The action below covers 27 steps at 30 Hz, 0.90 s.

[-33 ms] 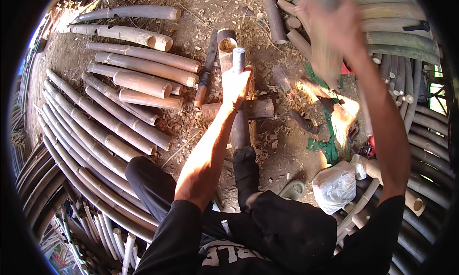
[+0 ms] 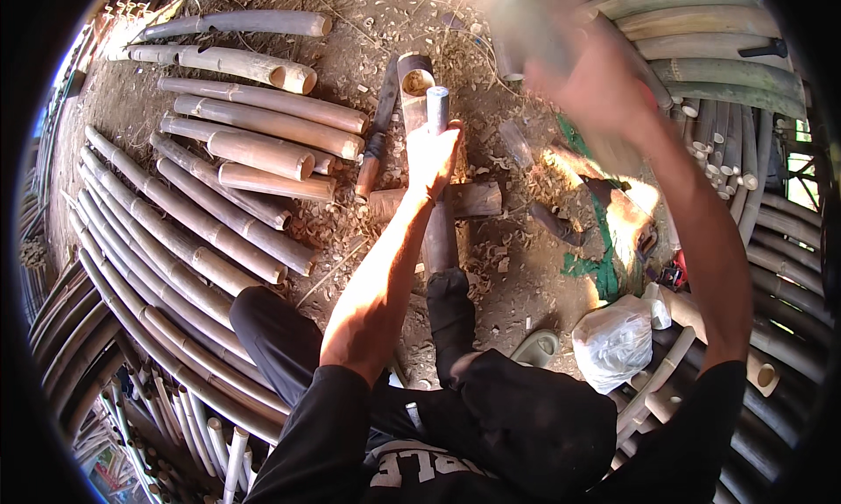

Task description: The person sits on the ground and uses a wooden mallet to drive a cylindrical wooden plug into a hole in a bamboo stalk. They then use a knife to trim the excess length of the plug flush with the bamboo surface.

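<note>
— Left hand (image 2: 431, 154) was clamped round a small pale tube (image 2: 437, 104), standing it upright on the bamboo pole (image 2: 438, 228), steady for a blow.
— And the right hand (image 2: 604, 84)?
— Raised high and blurred, fist apparently closed on something; I couldn't tell what.
— Why was the pole there?
— It lay across a short log (image 2: 473, 199) on the dirt ground (image 2: 517, 276), lifted clear, running out from the knees. A knife (image 2: 378, 132) rested just left, cut poles (image 2: 254, 154) stacked farther left.
</note>
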{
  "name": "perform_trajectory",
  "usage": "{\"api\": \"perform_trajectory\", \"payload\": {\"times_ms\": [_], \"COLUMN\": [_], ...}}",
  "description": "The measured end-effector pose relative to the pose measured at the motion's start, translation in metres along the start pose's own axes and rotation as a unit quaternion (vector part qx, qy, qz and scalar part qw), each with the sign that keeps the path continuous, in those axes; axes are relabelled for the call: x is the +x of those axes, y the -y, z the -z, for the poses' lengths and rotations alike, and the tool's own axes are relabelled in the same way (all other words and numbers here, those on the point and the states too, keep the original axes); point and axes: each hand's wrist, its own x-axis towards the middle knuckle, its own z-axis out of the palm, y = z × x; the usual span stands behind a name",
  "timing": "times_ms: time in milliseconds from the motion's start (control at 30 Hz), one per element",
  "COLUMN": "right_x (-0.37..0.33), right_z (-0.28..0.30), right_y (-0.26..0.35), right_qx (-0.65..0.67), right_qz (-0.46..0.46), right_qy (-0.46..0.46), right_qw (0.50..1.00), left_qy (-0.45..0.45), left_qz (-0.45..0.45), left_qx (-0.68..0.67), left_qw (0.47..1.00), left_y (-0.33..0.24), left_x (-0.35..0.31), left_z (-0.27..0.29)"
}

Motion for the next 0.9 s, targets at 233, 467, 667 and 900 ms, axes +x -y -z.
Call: {"api": "perform_trajectory", "payload": {"times_ms": [233, 467, 667, 900], "right_x": [0.028, -0.019, -0.062, -0.130], "right_z": [0.017, -0.031, -0.021, 0.006], "right_y": [0.008, 0.001, 0.013, 0.031], "right_qx": [-0.004, -0.157, 0.088, 0.250], "right_qz": [-0.123, 0.036, -0.091, -0.218], "right_qy": [-0.007, 0.238, -0.028, -0.081], "right_qw": [0.992, 0.958, 0.992, 0.940], "left_qy": [0.030, 0.032, 0.040, -0.025], "left_qz": [-0.058, -0.077, 0.009, 0.036], "left_qx": [-0.055, -0.058, -0.075, -0.134], "left_qw": [0.996, 0.995, 0.996, 0.990], "left_y": [0.025, 0.030, 0.002, -0.022], "left_x": [0.011, 0.017, -0.005, -0.039], "left_z": [0.009, 0.008, 0.022, 0.050]}}
